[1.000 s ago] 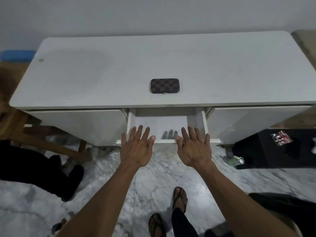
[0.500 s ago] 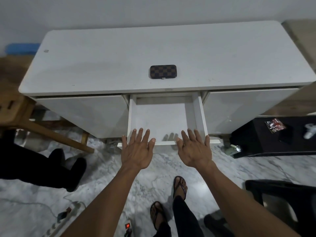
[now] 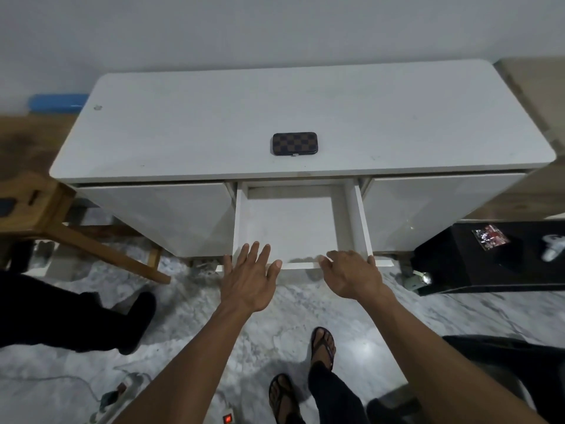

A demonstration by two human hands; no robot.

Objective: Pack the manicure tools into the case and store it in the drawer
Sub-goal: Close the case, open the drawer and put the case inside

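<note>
The manicure case (image 3: 293, 143), brown-and-black checkered and closed, lies flat near the front middle of the white cabinet top (image 3: 397, 123). No loose tools are visible. Below it the middle drawer (image 3: 290, 221) stands pulled out, and its white inside holds nothing. My left hand (image 3: 249, 280) hovers flat over the left part of the drawer's front edge with its fingers spread. My right hand (image 3: 351, 276) rests on the right part of that front edge, with its fingers curled down over it.
A wooden stool (image 3: 46, 206) stands at the left, beside another person's dark-clothed legs (image 3: 61, 316). A low black table (image 3: 489, 270) with a small packet (image 3: 491, 237) sits at the right. A power strip (image 3: 119, 396) lies on the marble floor near my sandalled feet (image 3: 322, 347).
The drawer has slid further out towards me. My right hand's fingers have bent down over the drawer front, while my left hand stays flat and open.
</note>
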